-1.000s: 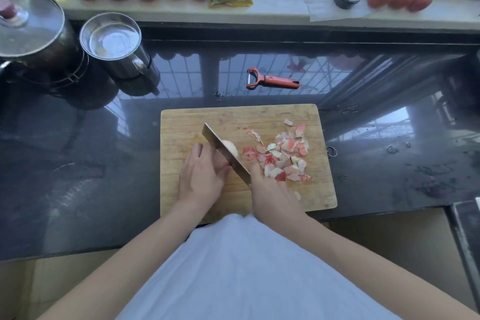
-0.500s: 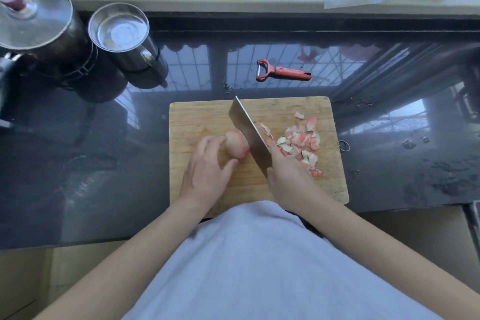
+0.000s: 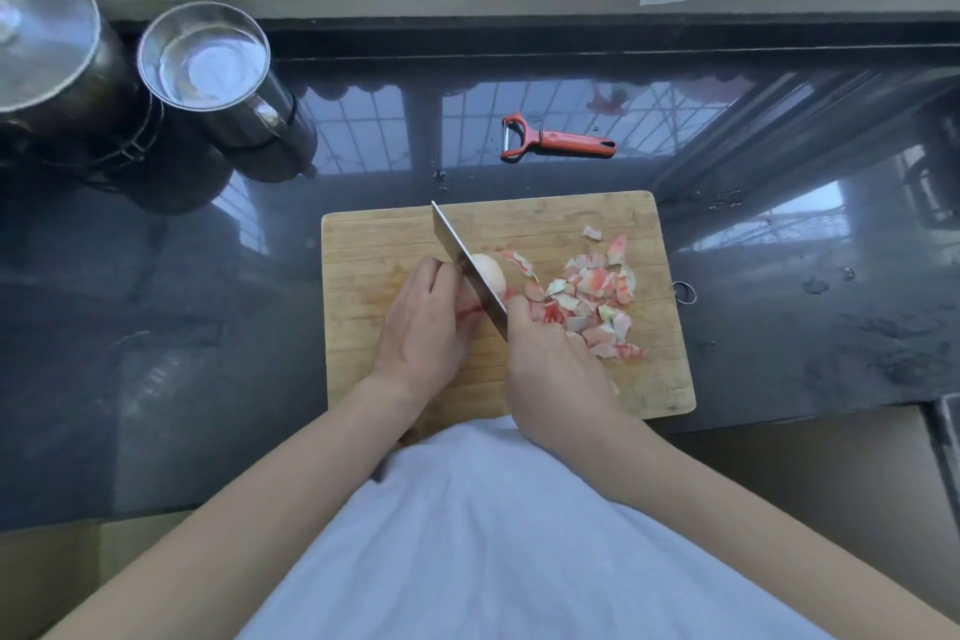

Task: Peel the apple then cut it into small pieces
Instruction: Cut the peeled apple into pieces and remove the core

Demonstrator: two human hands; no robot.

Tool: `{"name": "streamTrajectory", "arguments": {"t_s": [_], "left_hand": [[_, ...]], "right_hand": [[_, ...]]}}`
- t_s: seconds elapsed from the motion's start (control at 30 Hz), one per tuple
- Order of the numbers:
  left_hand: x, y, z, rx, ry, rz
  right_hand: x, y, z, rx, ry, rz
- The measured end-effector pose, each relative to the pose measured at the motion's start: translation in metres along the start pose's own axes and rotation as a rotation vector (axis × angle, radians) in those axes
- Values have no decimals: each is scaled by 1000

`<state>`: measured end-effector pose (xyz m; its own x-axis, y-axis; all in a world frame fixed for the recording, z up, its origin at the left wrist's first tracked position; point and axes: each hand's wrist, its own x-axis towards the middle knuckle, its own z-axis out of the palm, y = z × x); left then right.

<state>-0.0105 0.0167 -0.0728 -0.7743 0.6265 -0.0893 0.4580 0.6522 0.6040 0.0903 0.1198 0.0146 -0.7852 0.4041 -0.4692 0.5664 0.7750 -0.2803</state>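
While the left hand (image 3: 423, 322) cups the peeled apple (image 3: 488, 276) on the cutting board (image 3: 374, 244) and the right hand (image 3: 550, 359) grips the knife (image 3: 462, 255) across it, fingertips belong curled back, blade pressed straight down.

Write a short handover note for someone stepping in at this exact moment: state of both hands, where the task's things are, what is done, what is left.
Left hand: steadies the peeled apple on the board.
Right hand: grips the knife, blade on the apple beside the left fingertips.
Peels: heaped on the board, right of the apple.
Peeler: on the counter beyond the board.
Done: peeling.
Left: cut the apple into small pieces; no cut pieces visible yet.
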Motion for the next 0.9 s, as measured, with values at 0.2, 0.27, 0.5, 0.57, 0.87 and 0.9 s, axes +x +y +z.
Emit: {"name": "streamTrajectory", "arguments": {"t_s": [0.2,0.27,0.5,0.57,0.87,0.9], "left_hand": [[-2,-3,6,-48,37,-34],[-3,-2,8,-56,50,-40],[-4,-4,4,-65,34,-55],[-4,-3,4,-75,34,-63],[0,0,0,-152,-11,-175],[1,0,-1,-157,-19,-194]], "right_hand": [[-2,-9,2,-67,6,-107],[-3,-11,2,-54,9,-112],[0,-8,6,-7,5,-83],[0,-7,8,-3,-7,-78],[9,-15,1,-65,0,-73],[12,-16,-2,-68,-5,-63]]}}
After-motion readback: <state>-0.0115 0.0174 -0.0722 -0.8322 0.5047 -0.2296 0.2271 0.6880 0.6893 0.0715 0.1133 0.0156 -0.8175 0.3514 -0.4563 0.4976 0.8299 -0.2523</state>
